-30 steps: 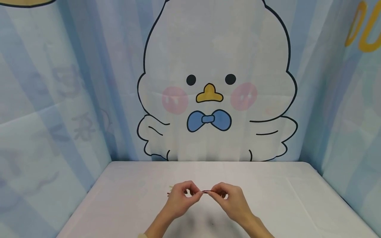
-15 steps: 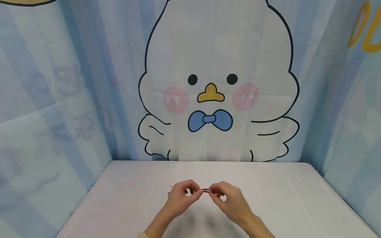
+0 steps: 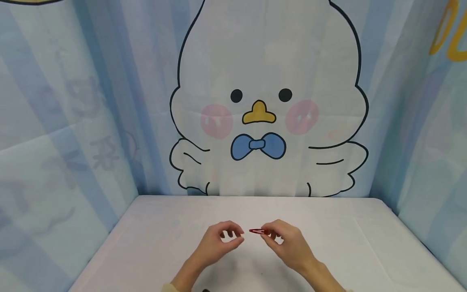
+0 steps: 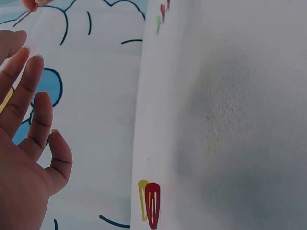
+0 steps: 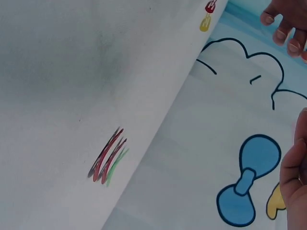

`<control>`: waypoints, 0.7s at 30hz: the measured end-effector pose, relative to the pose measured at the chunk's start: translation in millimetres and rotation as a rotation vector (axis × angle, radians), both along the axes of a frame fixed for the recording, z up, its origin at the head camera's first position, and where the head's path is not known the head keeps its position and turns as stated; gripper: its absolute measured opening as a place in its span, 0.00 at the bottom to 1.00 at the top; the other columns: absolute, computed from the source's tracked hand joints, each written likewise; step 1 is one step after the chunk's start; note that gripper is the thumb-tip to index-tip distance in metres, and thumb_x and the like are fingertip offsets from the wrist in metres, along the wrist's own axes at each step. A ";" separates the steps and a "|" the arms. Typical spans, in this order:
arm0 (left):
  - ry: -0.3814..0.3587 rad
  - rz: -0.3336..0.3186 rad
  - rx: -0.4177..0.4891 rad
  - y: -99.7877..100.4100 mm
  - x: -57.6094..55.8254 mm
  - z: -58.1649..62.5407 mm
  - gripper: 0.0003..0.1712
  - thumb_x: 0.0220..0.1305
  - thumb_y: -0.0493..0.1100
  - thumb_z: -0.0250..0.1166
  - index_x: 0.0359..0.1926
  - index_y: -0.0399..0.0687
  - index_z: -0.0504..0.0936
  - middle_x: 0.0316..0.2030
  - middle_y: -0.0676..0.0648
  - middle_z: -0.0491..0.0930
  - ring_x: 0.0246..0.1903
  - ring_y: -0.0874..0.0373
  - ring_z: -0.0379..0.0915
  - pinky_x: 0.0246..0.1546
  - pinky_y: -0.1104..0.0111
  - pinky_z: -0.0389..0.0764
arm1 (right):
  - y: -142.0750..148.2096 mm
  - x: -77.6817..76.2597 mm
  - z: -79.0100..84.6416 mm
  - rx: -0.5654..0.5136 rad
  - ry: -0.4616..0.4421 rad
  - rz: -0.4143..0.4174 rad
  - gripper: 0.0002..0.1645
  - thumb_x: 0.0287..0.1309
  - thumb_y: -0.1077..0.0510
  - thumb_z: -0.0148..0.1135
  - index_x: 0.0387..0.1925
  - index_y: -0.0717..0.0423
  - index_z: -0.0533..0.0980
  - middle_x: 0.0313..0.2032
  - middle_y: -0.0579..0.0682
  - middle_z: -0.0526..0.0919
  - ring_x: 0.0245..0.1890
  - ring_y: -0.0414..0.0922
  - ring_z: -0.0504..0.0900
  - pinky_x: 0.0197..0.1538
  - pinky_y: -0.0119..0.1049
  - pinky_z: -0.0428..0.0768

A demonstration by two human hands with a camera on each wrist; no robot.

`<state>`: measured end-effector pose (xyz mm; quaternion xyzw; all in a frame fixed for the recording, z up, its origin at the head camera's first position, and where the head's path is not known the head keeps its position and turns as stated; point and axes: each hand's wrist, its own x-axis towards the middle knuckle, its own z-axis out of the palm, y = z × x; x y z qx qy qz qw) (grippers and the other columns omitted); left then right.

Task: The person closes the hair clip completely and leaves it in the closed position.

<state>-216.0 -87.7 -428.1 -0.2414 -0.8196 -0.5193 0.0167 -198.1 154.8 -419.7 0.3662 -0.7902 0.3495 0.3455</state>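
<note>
A red snap hair clip (image 3: pixel 257 231) is pinched at one end by my right hand (image 3: pixel 286 243), above the white table, its free end pointing left. My left hand (image 3: pixel 220 243) is just left of the clip, apart from it, with thumb and fingers spread and nothing between them. The left wrist view shows another red hair clip (image 4: pixel 153 206) overlapping a yellow hair clip (image 4: pixel 142 191) on the table. In the right wrist view, red clips (image 5: pixel 105 165), a dark clip (image 5: pixel 99 158) and a green clip (image 5: pixel 115 170) lie side by side. The head view hides these table clips.
The white table (image 3: pixel 175 215) reaches back to a curtain (image 3: pixel 255 174) printed with a cartoon bird. Striped curtains enclose the left and right sides. A small dark thing (image 3: pixel 206 290) pokes in at the bottom edge, too cut off to identify.
My left hand has let go of the red hair clip and moved slightly left. My right hand holds the clip alone and has shifted a little right.
</note>
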 end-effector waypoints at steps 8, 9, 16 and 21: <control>0.032 0.058 -0.068 -25.0 -11.4 -12.8 0.07 0.65 0.42 0.70 0.43 0.47 0.85 0.36 0.58 0.80 0.38 0.51 0.74 0.38 0.66 0.76 | 15.6 -3.5 -5.3 -0.038 -0.060 0.001 0.20 0.41 0.74 0.77 0.35 0.51 0.82 0.30 0.36 0.81 0.25 0.32 0.75 0.27 0.28 0.76; 0.034 0.063 -0.071 -28.6 -12.6 -14.0 0.07 0.65 0.42 0.70 0.43 0.47 0.85 0.36 0.58 0.80 0.37 0.52 0.74 0.38 0.67 0.76 | 17.9 -3.7 -6.1 -0.038 -0.070 -0.003 0.20 0.41 0.74 0.77 0.34 0.51 0.82 0.30 0.36 0.80 0.25 0.32 0.75 0.27 0.28 0.76; 0.058 0.106 -0.114 -52.7 -19.9 -20.5 0.06 0.65 0.41 0.70 0.42 0.46 0.84 0.35 0.58 0.82 0.35 0.59 0.73 0.38 0.65 0.76 | 30.6 -3.4 -10.1 -0.019 -0.116 -0.039 0.20 0.41 0.74 0.77 0.34 0.51 0.82 0.28 0.34 0.79 0.25 0.33 0.74 0.27 0.29 0.75; 0.010 0.154 -0.140 -66.1 -25.5 -22.8 0.06 0.65 0.40 0.70 0.41 0.46 0.85 0.34 0.58 0.82 0.37 0.56 0.72 0.39 0.64 0.74 | 37.8 -2.7 -13.1 -0.009 -0.142 -0.053 0.20 0.42 0.73 0.77 0.34 0.51 0.82 0.28 0.33 0.79 0.25 0.31 0.74 0.28 0.27 0.75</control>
